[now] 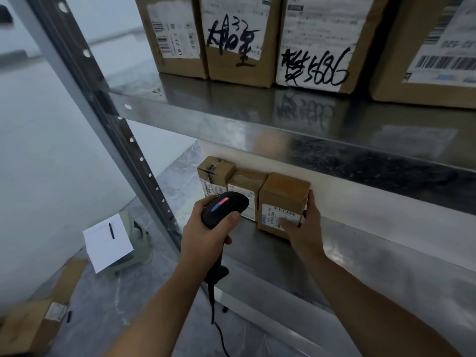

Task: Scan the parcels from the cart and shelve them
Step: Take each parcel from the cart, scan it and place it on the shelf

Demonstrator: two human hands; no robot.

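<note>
**Item:** small parcel (283, 197), brown carton, standing on the lower shelf (360, 266). It is the right end of a row of three and touches the middle parcel (244, 184). The end parcel (215, 171) closes the row at the left.

**Right hand** (306, 228): grip clamped on the small parcel, thumb across its front label, fingers round its right side.

**Left hand** (206, 228): grip clamped on the scanner (224, 204), which is black and corded, with a red and blue light on top. Its head hangs just in front of the row's labels.

**Progress (a judgement):**
- Three parcels stand below and four larger cartons on the upper shelf (231, 114).
- The held parcel looks to be already in its place, being scanned or steadied.
- The cart is out of view, so what remains cannot be counted.

**Writing:**
- First carton (175, 34): barcodes and a printed code, too blurred to read with confidence.
- Second carton (239, 47): black marker characters with numerals above (perhaps "32").
- Third carton (322, 47): marker characters, then "5686", plainly legible.
- Fourth carton (425, 60): barcode label, text apparently upside down.
- Small parcel: label with barcode, print too small to read.

**Floor:** sheet of paper (103, 248) with a dark pen (111, 230) on it, and a brown box (31, 323) at lower left.
</note>
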